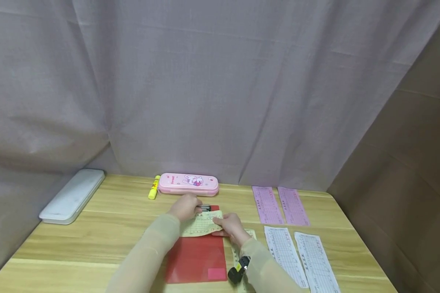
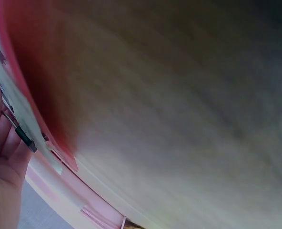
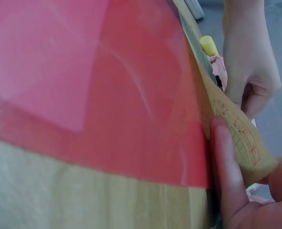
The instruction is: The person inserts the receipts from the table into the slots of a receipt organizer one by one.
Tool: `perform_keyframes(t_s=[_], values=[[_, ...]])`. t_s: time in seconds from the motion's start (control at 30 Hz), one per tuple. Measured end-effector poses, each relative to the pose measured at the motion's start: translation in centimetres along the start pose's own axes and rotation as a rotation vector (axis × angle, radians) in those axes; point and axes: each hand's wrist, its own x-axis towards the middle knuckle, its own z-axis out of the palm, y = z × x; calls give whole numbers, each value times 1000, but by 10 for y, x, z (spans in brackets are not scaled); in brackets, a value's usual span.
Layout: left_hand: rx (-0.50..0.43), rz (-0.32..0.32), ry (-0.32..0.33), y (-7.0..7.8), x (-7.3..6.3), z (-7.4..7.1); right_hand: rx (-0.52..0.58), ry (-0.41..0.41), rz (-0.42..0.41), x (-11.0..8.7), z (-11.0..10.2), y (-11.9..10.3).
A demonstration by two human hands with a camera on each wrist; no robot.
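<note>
A translucent red folder [image 1: 196, 258] lies in front of me, its far part raised off the table. Over its upper part is a yellow printed slip [image 1: 203, 225], slightly curved. At the folder's top edge my left hand [image 1: 186, 208] grips a metal clip [image 1: 205, 208]; the left wrist view shows the clip's wire and black end piece [image 2: 25, 137] against the fingers. My right hand [image 1: 232, 226] pinches the slip's right edge between thumb and fingers, also seen in the right wrist view. The clip's jaws are mostly hidden by the left hand.
More yellow paper [image 1: 251, 234] lies partly under my right forearm. To the right are two white slips [image 1: 286, 254] and two purple slips [image 1: 267, 205]. Behind the folder lie a pink pencil case [image 1: 188, 184] and a yellow glue stick [image 1: 154, 187]. A white case [image 1: 73, 195] sits far left.
</note>
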Motion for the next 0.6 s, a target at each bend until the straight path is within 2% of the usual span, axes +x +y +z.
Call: perform_keyframes(t_s=[0.13,0.37,0.6], values=[[-13,10,15,-1,1,0,23,-18,7,1,-1,-1],[-96,-42,2,0,2,-4,46,-61,18,1,-4,-3],[-111,-60,-7,1,3,-4,59,-95,29,3,-8,-3]])
